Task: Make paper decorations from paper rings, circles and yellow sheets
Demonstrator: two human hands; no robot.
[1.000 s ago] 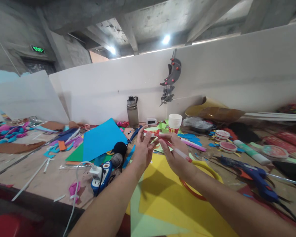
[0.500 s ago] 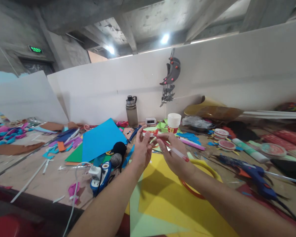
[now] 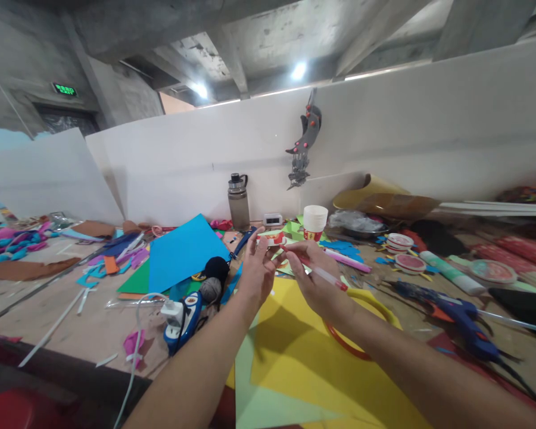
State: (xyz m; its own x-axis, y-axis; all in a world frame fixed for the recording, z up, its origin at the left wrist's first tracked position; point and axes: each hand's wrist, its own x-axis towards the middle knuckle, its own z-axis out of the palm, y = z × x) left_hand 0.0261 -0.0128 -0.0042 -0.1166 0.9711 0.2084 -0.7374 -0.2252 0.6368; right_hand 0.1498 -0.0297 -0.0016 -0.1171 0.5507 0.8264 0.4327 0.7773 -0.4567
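My left hand point(image 3: 258, 271) is closed, its fingers round a small red-and-white paper cup piece point(image 3: 273, 238), which looks like a cut-down cup. My right hand point(image 3: 315, 271) pinches a pen point(image 3: 328, 277) with a clear barrel and a red end. The pen's tip side points at the cup piece, but fingers hide whether the two touch. Both hands meet above yellow paper sheets point(image 3: 304, 339) lying over pale green paper. Just behind the right hand stands a stack of white-and-red paper cups point(image 3: 315, 221).
A grey bottle point(image 3: 238, 205) stands at the back by a white board. Blue card point(image 3: 187, 253) and a power strip point(image 3: 185, 319) are on the left. Right of my forearm lie a yellow tape ring point(image 3: 386, 307) and a blue glue gun point(image 3: 451, 316). A grey moon ornament point(image 3: 310, 128) hangs behind.
The cup piece has tilted slightly in my left hand. The pen's red end has shifted a little to the right. Behind, the hanging moon ornament has turned.
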